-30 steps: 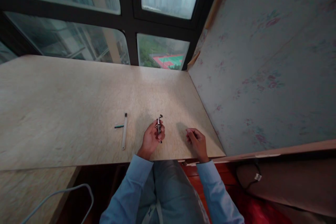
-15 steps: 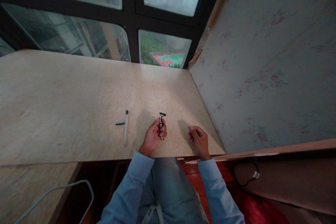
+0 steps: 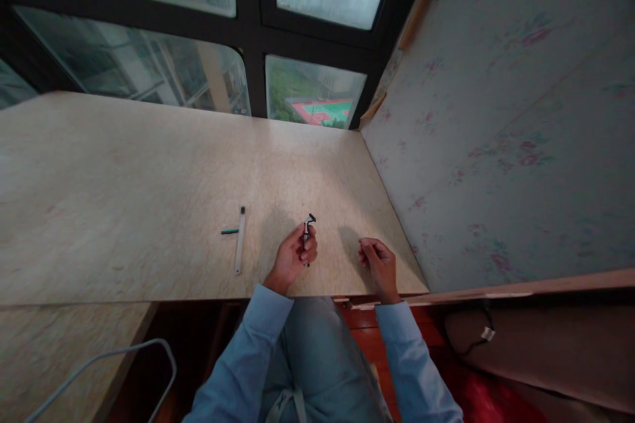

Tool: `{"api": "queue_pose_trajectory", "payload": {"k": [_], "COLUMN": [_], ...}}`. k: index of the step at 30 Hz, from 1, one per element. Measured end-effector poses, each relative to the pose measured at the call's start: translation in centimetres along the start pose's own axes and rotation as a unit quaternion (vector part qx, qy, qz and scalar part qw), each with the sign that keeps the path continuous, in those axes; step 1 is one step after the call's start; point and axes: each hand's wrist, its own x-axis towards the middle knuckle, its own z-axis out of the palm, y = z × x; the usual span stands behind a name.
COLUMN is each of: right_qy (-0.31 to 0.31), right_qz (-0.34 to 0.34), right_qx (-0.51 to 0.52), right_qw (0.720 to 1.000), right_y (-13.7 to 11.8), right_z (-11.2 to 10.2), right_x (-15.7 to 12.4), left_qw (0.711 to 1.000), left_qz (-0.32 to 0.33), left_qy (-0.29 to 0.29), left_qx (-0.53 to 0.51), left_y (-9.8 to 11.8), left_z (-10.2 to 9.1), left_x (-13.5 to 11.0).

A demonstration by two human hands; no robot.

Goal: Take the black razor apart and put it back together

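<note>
My left hand point(image 3: 292, 255) is wrapped round the handle of a razor point(image 3: 306, 236), held up over the front of the tabletop. The razor's dark head points upward and leans to the right above my fingers; part of the handle is hidden by them. To the right, my right hand point(image 3: 378, 260) is closed, thumb against curled fingers, with nothing visible in it. It is apart from the razor. Left of my hands lies a slim white stick with a dark tip point(image 3: 240, 241), perhaps a toothbrush. A short teal and dark stick point(image 3: 229, 231) lies crosswise at its left side.
The pale tabletop point(image 3: 149, 178) runs to a dark-framed window point(image 3: 255, 33) at the back. A flowered wall point(image 3: 496, 119) bounds it on the right. At lower left, a grey cable point(image 3: 114, 349) loops over a lower surface point(image 3: 49, 350).
The razor has turned in my left hand, so its head shows more side-on and tilts to the right. My right hand keeps its closed pose. The view has shifted slightly.
</note>
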Motion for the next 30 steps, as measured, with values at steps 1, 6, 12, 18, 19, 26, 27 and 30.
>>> {"api": "queue_pose_trajectory", "payload": {"k": [1,6,12,18,19,26,27,30], "right_qy": [-0.002,-0.003,-0.002,0.0,-0.002,-0.023,-0.024,-0.022], "right_qz": [0.002,0.001,-0.008,-0.002,-0.004,-0.011,-0.014,-0.019], "right_qx": [-0.001,0.003,0.015,0.021,0.019,0.018,0.017,0.005], "right_qw": [1.0,1.0,1.0,1.0,1.0,1.0,0.999,1.0], "right_y": [0.04,0.13,-0.28,-0.63,-0.61,-0.16,-0.08,0.14], "right_z": [-0.03,-0.12,0.05,0.25,0.25,0.11,0.09,0.07], "right_x": [0.01,0.05,-0.04,-0.14,-0.15,-0.08,-0.05,0.04], "left_qw": [1.0,0.999,0.999,0.999,0.999,1.0,1.0,0.999], "left_qz": [-0.004,-0.02,-0.03,-0.035,-0.036,-0.019,-0.013,0.004], "left_qy": [0.004,0.023,0.031,0.029,0.027,0.02,0.018,0.017], "left_qx": [-0.005,-0.017,-0.013,-0.002,-0.001,0.008,0.013,0.037], "left_y": [0.05,0.21,0.24,0.21,0.18,-0.11,-0.15,-0.27], "left_z": [0.03,0.26,0.28,0.19,0.14,-0.08,-0.08,0.02], "left_x": [-0.02,-0.08,-0.14,-0.12,-0.07,0.27,0.29,0.28]}}
